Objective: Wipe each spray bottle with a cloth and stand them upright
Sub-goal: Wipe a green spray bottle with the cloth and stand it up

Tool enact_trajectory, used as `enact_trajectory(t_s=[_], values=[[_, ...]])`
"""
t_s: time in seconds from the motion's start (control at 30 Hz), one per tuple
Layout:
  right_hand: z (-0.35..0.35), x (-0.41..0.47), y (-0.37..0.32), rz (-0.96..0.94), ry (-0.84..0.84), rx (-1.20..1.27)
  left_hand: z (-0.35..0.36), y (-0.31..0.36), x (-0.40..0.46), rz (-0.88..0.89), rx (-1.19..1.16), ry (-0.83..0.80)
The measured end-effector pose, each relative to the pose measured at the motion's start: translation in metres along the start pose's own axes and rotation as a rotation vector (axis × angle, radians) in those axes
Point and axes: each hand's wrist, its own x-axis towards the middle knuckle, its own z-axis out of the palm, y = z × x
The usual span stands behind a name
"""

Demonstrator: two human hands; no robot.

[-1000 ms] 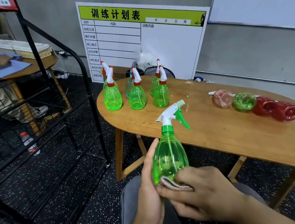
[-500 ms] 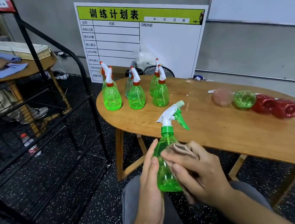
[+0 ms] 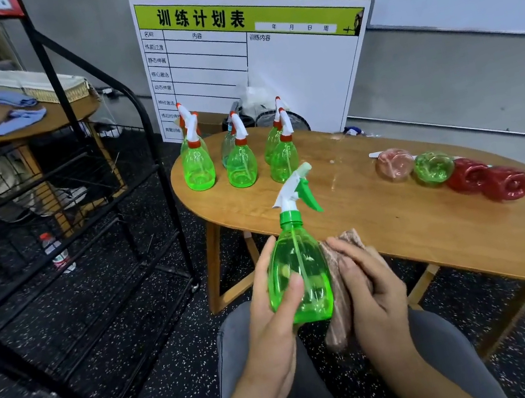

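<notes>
A green spray bottle with a white and green trigger head stands upright over my lap, in front of the wooden table. My left hand grips its left side, thumb across the front. My right hand presses a brownish cloth against the bottle's right side. Several green bottles stand upright at the table's far left. At the right lie a pink bottle, a green bottle and two red bottles on their sides.
A black wire rack stands to the left on the speckled floor. A white and green chart board leans against the wall behind the table. Another person sits at a round table at far left. A water bottle stands on the floor.
My right hand has slid the cloth from the bottle's lower front up and round to its right side. The bottle has stayed upright in my left hand.
</notes>
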Motion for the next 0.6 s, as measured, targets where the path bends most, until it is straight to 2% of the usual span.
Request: enact_trajectory(t_s=[0.1, 0.23, 0.43, 0.6], values=[[0.008, -0.001, -0.002, 0.175, 0.029, 0.193, -0.001, -0.001, -0.001, -0.020, -0.008, -0.008], [0.003, 0.007, -0.003, 0.180, 0.005, 0.174, 0.001, -0.003, -0.001, -0.033, 0.019, -0.019], [-0.008, 0.035, -0.001, -0.037, -0.154, -0.164, -0.001, -0.012, 0.003, -0.016, 0.117, -0.024], [-0.014, 0.026, 0.008, -0.404, -0.315, -0.453, 0.000, -0.006, 0.003, -0.019, 0.033, 0.007]])
